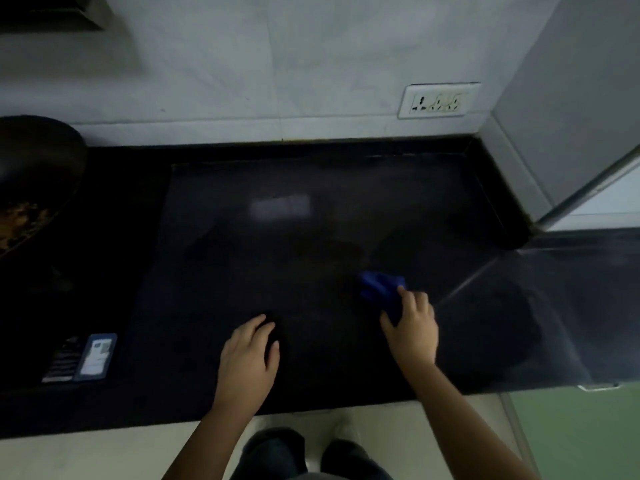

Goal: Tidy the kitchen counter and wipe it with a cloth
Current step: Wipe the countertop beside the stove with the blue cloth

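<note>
Head view: a dark surface [311,209] is seen below a tiled wall with a socket [439,100]. A blue cloth [379,289] is pinched in the right hand [412,327], its grip closed on the cloth's near edge, with the cloth pressed to the surface right of centre. The left hand [249,358] is laid palm down beside it, fingers loosely spread, nothing held. A phone [95,356] is noted at the left front, a dark pan [34,174] at far left.
</note>
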A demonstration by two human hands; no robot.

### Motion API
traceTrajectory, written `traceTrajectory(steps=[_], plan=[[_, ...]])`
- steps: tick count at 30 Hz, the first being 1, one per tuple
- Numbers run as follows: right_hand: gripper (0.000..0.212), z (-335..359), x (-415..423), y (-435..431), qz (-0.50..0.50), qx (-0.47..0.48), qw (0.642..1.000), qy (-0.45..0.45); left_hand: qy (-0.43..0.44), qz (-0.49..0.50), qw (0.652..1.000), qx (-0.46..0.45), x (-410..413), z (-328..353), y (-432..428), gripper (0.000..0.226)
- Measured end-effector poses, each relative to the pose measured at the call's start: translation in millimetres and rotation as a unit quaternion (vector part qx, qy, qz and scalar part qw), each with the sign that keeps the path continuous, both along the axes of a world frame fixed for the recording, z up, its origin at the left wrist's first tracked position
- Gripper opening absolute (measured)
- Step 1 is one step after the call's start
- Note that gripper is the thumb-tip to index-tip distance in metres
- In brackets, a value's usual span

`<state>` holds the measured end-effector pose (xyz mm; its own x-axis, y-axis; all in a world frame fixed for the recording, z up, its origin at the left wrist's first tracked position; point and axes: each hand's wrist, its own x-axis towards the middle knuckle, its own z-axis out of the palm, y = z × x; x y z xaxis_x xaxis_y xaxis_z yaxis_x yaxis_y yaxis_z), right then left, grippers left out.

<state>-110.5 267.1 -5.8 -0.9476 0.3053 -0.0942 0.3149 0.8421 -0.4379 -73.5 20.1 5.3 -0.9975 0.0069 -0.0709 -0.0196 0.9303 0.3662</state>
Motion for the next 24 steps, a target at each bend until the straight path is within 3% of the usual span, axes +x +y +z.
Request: traceTrajectory(steps=[6,13,20,24], plan=[[0.06,-2,25,-1,0.098,-0.02,0.995,-0.012,-0.005,0.015,0.999,0.029,16,12,40,0.062],[0.059,9,31,14,0.041,-0.034,0.998,-0.027,-0.002,0.053,0.998,0.02,52,19,16,0.057],[0.054,30,71,-74,0.11,-0.153,0.981,-0.041,0.038,0.112,0.992,0.037,107,28,-46,0.05],[0.051,46,101,-154,0.189,-0.194,0.961,-0.062,0.043,0.198,0.978,0.049,180,24,-122,0.049]])
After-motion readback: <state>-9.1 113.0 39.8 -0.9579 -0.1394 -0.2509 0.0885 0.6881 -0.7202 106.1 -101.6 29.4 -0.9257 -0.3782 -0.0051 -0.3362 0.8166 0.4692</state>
